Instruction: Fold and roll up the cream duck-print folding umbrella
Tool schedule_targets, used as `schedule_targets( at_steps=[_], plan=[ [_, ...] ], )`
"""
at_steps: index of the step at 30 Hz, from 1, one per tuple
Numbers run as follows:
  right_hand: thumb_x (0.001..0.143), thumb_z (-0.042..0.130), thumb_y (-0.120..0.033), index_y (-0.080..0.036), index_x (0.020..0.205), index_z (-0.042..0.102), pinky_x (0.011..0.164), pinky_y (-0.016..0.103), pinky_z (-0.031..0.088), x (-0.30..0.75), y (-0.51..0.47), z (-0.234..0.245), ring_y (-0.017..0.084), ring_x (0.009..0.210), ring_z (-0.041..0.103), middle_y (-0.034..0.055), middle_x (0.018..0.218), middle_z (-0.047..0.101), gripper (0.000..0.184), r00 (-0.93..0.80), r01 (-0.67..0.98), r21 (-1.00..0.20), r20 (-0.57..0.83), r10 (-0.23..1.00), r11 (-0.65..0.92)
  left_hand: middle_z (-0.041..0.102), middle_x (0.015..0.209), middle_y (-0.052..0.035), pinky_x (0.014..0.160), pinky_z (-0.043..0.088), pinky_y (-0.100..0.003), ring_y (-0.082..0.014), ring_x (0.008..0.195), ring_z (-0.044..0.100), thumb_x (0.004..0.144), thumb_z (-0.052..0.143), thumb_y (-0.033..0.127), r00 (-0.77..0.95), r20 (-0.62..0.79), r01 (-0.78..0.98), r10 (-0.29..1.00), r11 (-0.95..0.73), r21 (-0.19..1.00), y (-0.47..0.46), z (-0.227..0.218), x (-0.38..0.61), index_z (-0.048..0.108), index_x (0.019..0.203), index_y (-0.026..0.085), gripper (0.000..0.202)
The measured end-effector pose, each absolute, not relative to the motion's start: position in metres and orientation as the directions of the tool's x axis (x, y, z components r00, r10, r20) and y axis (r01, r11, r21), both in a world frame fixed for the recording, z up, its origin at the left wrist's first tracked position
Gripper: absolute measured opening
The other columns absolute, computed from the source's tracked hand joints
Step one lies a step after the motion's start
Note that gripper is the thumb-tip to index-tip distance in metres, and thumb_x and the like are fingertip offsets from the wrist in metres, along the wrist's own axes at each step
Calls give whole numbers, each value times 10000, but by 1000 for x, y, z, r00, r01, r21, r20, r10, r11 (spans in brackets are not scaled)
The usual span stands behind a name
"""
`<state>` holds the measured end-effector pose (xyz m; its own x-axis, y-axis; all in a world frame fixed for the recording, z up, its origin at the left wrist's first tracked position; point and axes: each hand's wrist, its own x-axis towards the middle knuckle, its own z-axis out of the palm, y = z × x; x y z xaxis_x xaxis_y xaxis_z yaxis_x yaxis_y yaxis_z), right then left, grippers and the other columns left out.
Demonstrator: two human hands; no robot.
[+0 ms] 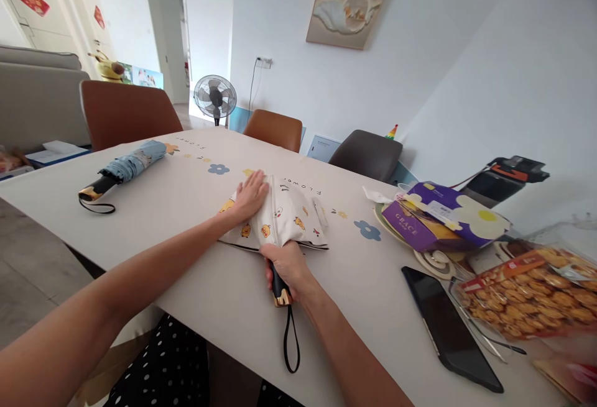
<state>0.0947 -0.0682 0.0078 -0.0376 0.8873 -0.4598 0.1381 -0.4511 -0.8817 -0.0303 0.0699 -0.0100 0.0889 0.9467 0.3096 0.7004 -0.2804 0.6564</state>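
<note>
A white umbrella (291,211) with yellow cartoon prints lies on the table in front of me, its canopy loosely folded and not strapped round. My right hand (288,265) is wrapped around its black and gold handle, close to the canopy's lower edge. A black wrist loop hangs from the handle's end. Flat on the canopy's left side rests my left hand (252,197), fingers stretched out. Further left lies a second umbrella (135,161), light blue and rolled up, with a black and gold handle.
At the right are a phone (450,326), glasses (480,326), a clear pack of cookies (532,295), a purple box (420,224) and a dark bottle (499,183). Chairs (128,115) and a fan (215,97) stand beyond the table (186,270).
</note>
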Motion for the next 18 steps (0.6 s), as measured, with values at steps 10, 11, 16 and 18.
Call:
schedule_targets(
  at_steps=[10, 11, 16, 18],
  plan=[
    [667, 570, -208, -208, 575, 432, 263, 220, 354, 98, -65, 5, 102, 279, 369, -41, 321, 406, 166, -4, 60, -903, -427, 904, -426, 530, 1284, -108, 1051, 346, -406, -221, 1237, 443, 878, 361, 266, -116, 551, 617, 826, -375, 692, 44, -6, -44, 489, 1201, 191, 355],
    [664, 569, -203, -206, 579, 439, 261, 221, 356, 98, -64, 5, 104, 278, 372, -41, 317, 404, 155, 6, 66, -906, -419, 908, -419, 526, 1291, -99, 1054, 349, -396, -213, 1236, 445, 884, 363, 293, -44, 556, 589, 830, -428, 685, 38, -7, -35, 487, 1206, 201, 357],
    [661, 553, -180, -188, 665, 502, 258, 242, 358, 98, -63, 6, 124, 255, 373, -35, 306, 426, 51, 18, 125, -895, -429, 903, -428, 219, 1533, -105, 1169, 149, -376, -219, 1430, 131, 875, 409, 419, 171, 405, 473, 898, -435, 766, 19, -14, -3, 299, 1405, 172, 595],
    [666, 547, -180, -188, 696, 508, 262, 246, 363, 96, -65, 6, 127, 258, 370, -36, 307, 431, 49, 18, 146, -896, -421, 907, -419, 132, 1558, -101, 1178, 111, -376, -222, 1442, 51, 879, 407, 422, 87, 302, 421, 949, -310, 853, 15, -11, 0, 214, 1440, 164, 648]
  ],
)
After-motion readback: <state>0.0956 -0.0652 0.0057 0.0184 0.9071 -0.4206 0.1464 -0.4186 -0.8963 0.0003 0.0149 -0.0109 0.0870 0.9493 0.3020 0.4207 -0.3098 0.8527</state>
